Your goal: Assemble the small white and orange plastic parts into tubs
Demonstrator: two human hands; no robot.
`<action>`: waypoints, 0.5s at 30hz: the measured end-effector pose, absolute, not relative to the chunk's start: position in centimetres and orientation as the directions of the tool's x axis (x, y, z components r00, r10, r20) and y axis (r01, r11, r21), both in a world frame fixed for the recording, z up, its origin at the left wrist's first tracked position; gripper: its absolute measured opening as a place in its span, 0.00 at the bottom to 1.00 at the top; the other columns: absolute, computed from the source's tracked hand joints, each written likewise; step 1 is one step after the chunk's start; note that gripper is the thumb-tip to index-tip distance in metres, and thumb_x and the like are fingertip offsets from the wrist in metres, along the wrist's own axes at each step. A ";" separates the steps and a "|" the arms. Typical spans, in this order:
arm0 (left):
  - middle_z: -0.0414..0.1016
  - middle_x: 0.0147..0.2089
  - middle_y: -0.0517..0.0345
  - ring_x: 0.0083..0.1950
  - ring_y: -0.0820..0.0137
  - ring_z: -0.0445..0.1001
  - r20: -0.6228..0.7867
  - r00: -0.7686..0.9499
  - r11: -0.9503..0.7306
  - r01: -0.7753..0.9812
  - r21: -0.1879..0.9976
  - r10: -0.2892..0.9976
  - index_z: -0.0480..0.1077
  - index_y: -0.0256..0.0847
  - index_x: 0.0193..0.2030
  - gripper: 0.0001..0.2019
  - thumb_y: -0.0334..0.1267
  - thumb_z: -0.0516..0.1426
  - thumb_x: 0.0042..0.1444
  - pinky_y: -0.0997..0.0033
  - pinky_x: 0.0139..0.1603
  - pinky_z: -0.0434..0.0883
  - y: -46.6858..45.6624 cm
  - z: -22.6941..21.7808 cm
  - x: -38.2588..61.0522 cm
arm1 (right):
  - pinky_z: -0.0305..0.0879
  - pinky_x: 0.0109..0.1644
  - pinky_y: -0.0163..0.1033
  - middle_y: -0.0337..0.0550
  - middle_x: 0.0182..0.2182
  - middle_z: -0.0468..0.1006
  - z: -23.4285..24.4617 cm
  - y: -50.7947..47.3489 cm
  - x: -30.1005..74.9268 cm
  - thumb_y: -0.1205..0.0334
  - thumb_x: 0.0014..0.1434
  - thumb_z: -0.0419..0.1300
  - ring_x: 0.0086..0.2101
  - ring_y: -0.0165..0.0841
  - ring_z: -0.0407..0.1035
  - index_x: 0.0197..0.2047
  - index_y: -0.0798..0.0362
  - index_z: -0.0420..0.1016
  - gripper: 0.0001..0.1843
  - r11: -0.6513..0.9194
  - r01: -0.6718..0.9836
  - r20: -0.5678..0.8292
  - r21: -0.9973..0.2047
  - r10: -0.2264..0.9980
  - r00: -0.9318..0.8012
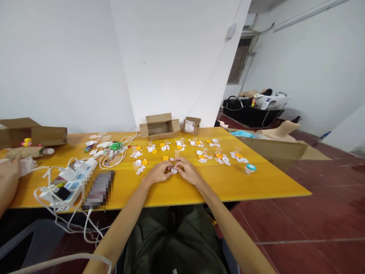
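Fingers (pixel 164 165) over yellow tabletop (pixel 256 186), white wall (pixel 173 57) beyond

Whitish piece (pixel 174 171) between your left hand (pixel 158 172) and right hand (pixel 188 172): half buried in fingers, too tiny to make out what it was. Your forearms (pixel 125 221) ran off bottom edge. Phone (pixel 99 188) was pixelated, couldn't read screen. Co-worker's hand (pixel 10 177) on your left got chopped by picture edge, kinda blurry too. Same edge sliced cardboard box (pixel 49 136). Label (pixel 189 126) on small carton (pixel 196 127) was illegible at that size; markings on little white discs (pixel 140 168), same deal. Plugs (pixel 67 174) hid part of power strip (pixel 90 166).
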State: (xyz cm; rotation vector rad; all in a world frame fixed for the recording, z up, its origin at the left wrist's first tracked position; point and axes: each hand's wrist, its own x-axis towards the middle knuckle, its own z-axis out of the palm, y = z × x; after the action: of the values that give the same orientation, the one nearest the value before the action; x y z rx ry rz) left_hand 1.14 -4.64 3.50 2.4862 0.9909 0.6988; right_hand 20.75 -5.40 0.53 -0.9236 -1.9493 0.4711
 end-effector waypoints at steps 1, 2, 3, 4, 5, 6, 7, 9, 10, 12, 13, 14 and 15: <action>0.70 0.32 0.62 0.32 0.71 0.66 0.310 0.629 -0.684 0.529 0.502 0.713 0.70 0.42 0.35 0.09 0.44 0.55 0.61 0.71 0.36 0.65 -4.6 3.5 1.1 | 0.69 0.57 0.47 0.44 0.48 0.79 0.5 -5.4 20.7 0.64 0.62 0.59 0.51 0.39 0.73 0.32 0.47 0.75 0.07 0.647 0.419 0.567 -0.637 0.761 -0.314; 0.71 0.32 0.62 0.32 0.71 0.66 0.312 0.629 -0.686 0.529 0.499 0.712 0.69 0.42 0.35 0.08 0.44 0.55 0.61 0.70 0.36 0.65 -4.6 3.5 1.1 | 0.69 0.57 0.47 0.44 0.48 0.79 0.6 -5.4 20.7 0.64 0.62 0.58 0.51 0.39 0.73 0.32 0.47 0.75 0.07 0.646 0.422 0.566 -0.637 0.763 -0.313; 0.70 0.32 0.62 0.32 0.71 0.66 0.314 0.629 -0.688 0.529 0.497 0.711 0.69 0.42 0.35 0.08 0.43 0.55 0.61 0.70 0.36 0.65 -4.6 3.5 1.1 | 0.69 0.57 0.47 0.44 0.48 0.79 0.6 -5.4 20.7 0.64 0.62 0.58 0.51 0.39 0.73 0.32 0.47 0.75 0.07 0.644 0.424 0.564 -0.637 0.764 -0.313; 0.70 0.32 0.62 0.32 0.71 0.66 0.315 0.629 -0.688 0.529 0.496 0.711 0.69 0.42 0.35 0.08 0.43 0.55 0.61 0.70 0.36 0.65 -4.6 3.5 1.1 | 0.68 0.57 0.47 0.44 0.48 0.79 0.6 -5.5 20.8 0.64 0.62 0.58 0.51 0.39 0.73 0.32 0.47 0.75 0.07 0.643 0.426 0.562 -0.636 0.765 -0.314; 0.70 0.31 0.62 0.32 0.71 0.66 0.315 0.629 -0.689 0.529 0.496 0.710 0.69 0.42 0.35 0.08 0.43 0.55 0.61 0.71 0.36 0.64 -4.6 3.5 1.1 | 0.68 0.57 0.47 0.45 0.48 0.79 0.7 -5.5 20.8 0.64 0.62 0.58 0.51 0.40 0.73 0.32 0.47 0.75 0.07 0.642 0.428 0.561 -0.636 0.766 -0.315; 0.70 0.31 0.62 0.32 0.71 0.66 0.315 0.629 -0.688 0.530 0.495 0.711 0.69 0.43 0.35 0.08 0.43 0.55 0.61 0.71 0.36 0.64 -4.6 3.5 1.1 | 0.68 0.57 0.47 0.45 0.48 0.79 0.7 -5.5 20.8 0.64 0.62 0.58 0.51 0.40 0.73 0.32 0.47 0.75 0.07 0.641 0.429 0.559 -0.636 0.766 -0.317; 0.70 0.31 0.62 0.32 0.71 0.66 0.314 0.628 -0.687 0.531 0.496 0.712 0.69 0.43 0.35 0.08 0.44 0.55 0.61 0.71 0.36 0.64 -4.6 3.5 1.1 | 0.68 0.57 0.47 0.45 0.48 0.79 0.8 -5.5 20.8 0.64 0.62 0.58 0.51 0.40 0.73 0.32 0.47 0.75 0.07 0.640 0.430 0.556 -0.637 0.768 -0.318; 0.70 0.32 0.62 0.32 0.71 0.66 0.312 0.627 -0.685 0.532 0.497 0.714 0.69 0.43 0.35 0.08 0.44 0.55 0.61 0.71 0.37 0.65 -4.7 3.5 1.1 | 0.68 0.57 0.47 0.45 0.48 0.79 0.8 -5.6 20.8 0.64 0.62 0.59 0.51 0.40 0.73 0.32 0.47 0.75 0.07 0.634 0.434 0.550 -0.640 0.773 -0.318; 0.70 0.32 0.62 0.32 0.70 0.67 0.311 0.626 -0.684 0.533 0.498 0.715 0.69 0.43 0.36 0.09 0.44 0.55 0.61 0.71 0.37 0.65 -4.7 3.5 1.1 | 0.68 0.57 0.47 0.45 0.48 0.79 0.8 -5.6 20.8 0.64 0.62 0.59 0.51 0.40 0.73 0.32 0.47 0.75 0.07 0.631 0.435 0.546 -0.643 0.775 -0.317; 0.71 0.32 0.62 0.33 0.70 0.67 0.308 0.623 -0.680 0.536 0.501 0.719 0.69 0.43 0.36 0.09 0.45 0.55 0.62 0.70 0.37 0.65 -4.8 3.5 1.2 | 0.68 0.57 0.46 0.45 0.48 0.79 0.8 -5.6 20.9 0.64 0.62 0.58 0.51 0.39 0.73 0.33 0.47 0.76 0.07 0.624 0.435 0.539 -0.648 0.780 -0.316; 0.71 0.32 0.62 0.33 0.70 0.67 0.305 0.622 -0.677 0.538 0.502 0.721 0.69 0.43 0.36 0.10 0.46 0.55 0.62 0.70 0.37 0.65 -4.8 3.6 1.2 | 0.68 0.57 0.46 0.44 0.48 0.79 0.8 -5.6 20.9 0.64 0.62 0.58 0.51 0.39 0.73 0.33 0.47 0.76 0.07 0.622 0.435 0.537 -0.651 0.782 -0.316; 0.71 0.32 0.62 0.33 0.70 0.67 0.302 0.621 -0.674 0.540 0.504 0.724 0.69 0.43 0.36 0.10 0.46 0.54 0.62 0.70 0.37 0.65 -4.8 3.6 1.2 | 0.68 0.57 0.46 0.44 0.48 0.79 0.8 -5.6 20.9 0.63 0.62 0.58 0.51 0.39 0.73 0.33 0.47 0.76 0.07 0.620 0.435 0.534 -0.652 0.784 -0.316; 0.70 0.32 0.62 0.33 0.70 0.67 0.298 0.620 -0.671 0.543 0.505 0.726 0.69 0.43 0.36 0.11 0.47 0.54 0.62 0.70 0.37 0.65 -4.8 3.6 1.2 | 0.68 0.57 0.46 0.44 0.48 0.79 0.8 -5.5 20.8 0.63 0.62 0.58 0.50 0.39 0.73 0.33 0.47 0.76 0.07 0.618 0.437 0.532 -0.653 0.786 -0.317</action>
State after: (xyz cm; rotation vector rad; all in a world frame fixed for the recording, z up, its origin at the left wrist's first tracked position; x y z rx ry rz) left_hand 1.17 -4.82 3.58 2.4793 1.0149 0.6911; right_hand 20.84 -5.55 0.78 -0.9667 -1.9562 0.4963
